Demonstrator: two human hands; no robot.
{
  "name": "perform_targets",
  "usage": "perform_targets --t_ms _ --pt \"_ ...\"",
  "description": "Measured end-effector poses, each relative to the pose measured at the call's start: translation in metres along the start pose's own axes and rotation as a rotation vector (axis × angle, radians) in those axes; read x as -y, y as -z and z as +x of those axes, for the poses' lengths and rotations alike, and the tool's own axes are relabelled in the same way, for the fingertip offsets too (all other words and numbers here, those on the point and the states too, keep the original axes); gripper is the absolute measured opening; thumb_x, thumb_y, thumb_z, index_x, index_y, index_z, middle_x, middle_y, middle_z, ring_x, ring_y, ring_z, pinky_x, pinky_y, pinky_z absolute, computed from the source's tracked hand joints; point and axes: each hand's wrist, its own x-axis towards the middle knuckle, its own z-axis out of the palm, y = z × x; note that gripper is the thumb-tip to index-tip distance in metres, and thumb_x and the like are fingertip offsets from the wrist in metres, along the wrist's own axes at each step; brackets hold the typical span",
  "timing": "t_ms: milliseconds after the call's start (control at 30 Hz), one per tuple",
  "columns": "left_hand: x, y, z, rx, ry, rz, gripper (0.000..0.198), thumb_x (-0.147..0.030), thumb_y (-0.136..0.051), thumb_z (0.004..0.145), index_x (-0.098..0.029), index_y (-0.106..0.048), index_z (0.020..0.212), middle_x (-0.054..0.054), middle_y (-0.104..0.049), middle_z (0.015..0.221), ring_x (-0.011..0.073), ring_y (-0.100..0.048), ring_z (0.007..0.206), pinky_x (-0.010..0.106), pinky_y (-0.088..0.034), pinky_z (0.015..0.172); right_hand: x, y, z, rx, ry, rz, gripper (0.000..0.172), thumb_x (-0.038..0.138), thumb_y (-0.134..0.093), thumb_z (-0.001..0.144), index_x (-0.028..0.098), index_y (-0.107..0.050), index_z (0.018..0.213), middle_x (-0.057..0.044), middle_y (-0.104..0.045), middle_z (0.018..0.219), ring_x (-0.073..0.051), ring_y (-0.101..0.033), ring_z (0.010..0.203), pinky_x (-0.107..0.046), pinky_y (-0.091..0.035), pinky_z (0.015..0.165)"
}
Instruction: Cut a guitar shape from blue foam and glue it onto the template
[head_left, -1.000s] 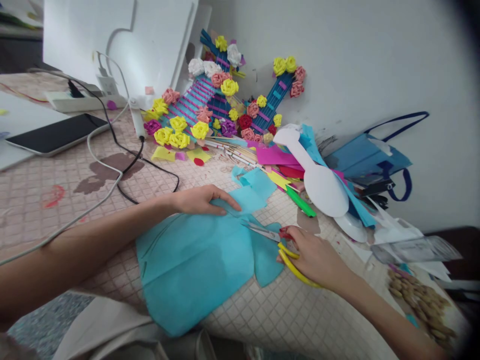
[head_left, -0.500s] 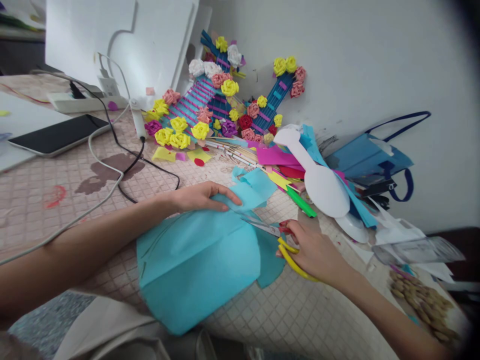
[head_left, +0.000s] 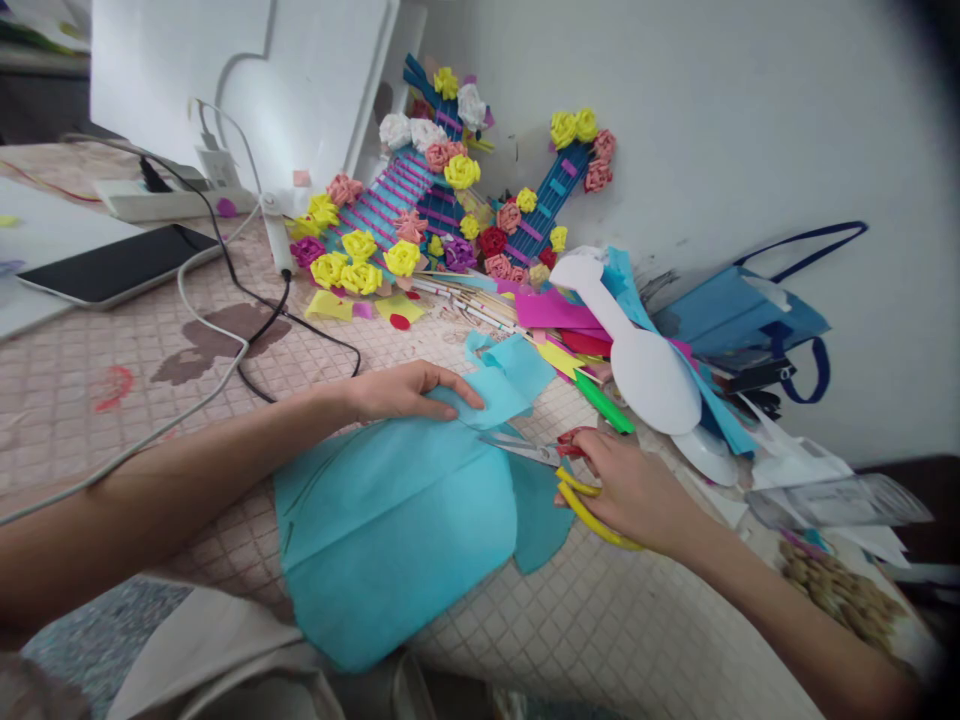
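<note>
Creased turquoise paper (head_left: 405,540) lies spread; yellow-handled scissors (head_left: 550,456) slant across it, blades apparently parted.

A plain pale grey wall (head_left: 757,110), with dark smudges low down, stands behind the counter (head_left: 495,640), whose beige cover (head_left: 97,340) has a diamond grid. Large white panels (head_left: 172,70) stand upright at the far left, catching soft light. Speckled grey floor (head_left: 97,645) shows at the lower left.

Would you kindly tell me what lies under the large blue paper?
Past the edges of the blue paper, another blue layer, the tablecloth and beige cloth show; what its middle covers is hidden.
</note>
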Motion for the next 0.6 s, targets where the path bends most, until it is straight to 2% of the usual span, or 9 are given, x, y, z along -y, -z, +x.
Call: perform_targets --t_ms 167,267,433,600 --pt "0.000 0.001 0.001 -0.007 -0.043 0.067 0.030 -0.031 -0.067 0.083 -0.020 -0.068 0.112 0.004 -0.070 0.101 0.0127 -0.064 0.083 0.023 -0.050 0.075 0.001 0.008 0.004 -0.005 0.040 -0.078 0.029 0.045 -0.059 0.082 0.019 -0.053 0.093 -0.008 -0.069 0.086 -0.028 -0.066 0.082 -0.032 -0.044 0.062" --pt "-0.001 0.001 0.000 0.001 -0.042 0.079 0.030 -0.031 -0.066 0.084 -0.019 -0.067 0.112 0.003 -0.070 0.095 0.0115 -0.063 0.077 0.022 -0.049 0.071 0.001 0.010 0.006 -0.013 0.063 -0.116 0.028 0.046 -0.058 0.083 0.020 -0.053 0.092 -0.007 -0.070 0.084 -0.027 -0.067 0.081 -0.031 -0.042 0.060" --pt "-0.005 0.000 -0.001 -0.010 -0.050 0.110 0.030 -0.028 -0.068 0.082 -0.018 -0.067 0.110 0.002 -0.070 0.096 0.0110 -0.063 0.078 0.021 -0.049 0.072 -0.004 0.012 0.007 -0.039 0.081 -0.183 0.035 0.052 -0.062 0.079 0.020 -0.054 0.092 -0.007 -0.071 0.087 -0.027 -0.068 0.080 -0.030 -0.041 0.057" --pt "-0.005 0.001 0.000 -0.014 -0.003 0.107 0.035 -0.027 -0.072 0.078 -0.018 -0.067 0.111 0.003 -0.071 0.095 0.0117 -0.064 0.076 0.021 -0.051 0.069 -0.012 0.014 0.010 -0.056 0.139 -0.228 0.033 0.050 -0.060 0.081 0.020 -0.054 0.094 -0.007 -0.070 0.094 -0.026 -0.068 0.084 -0.029 -0.041 0.057"
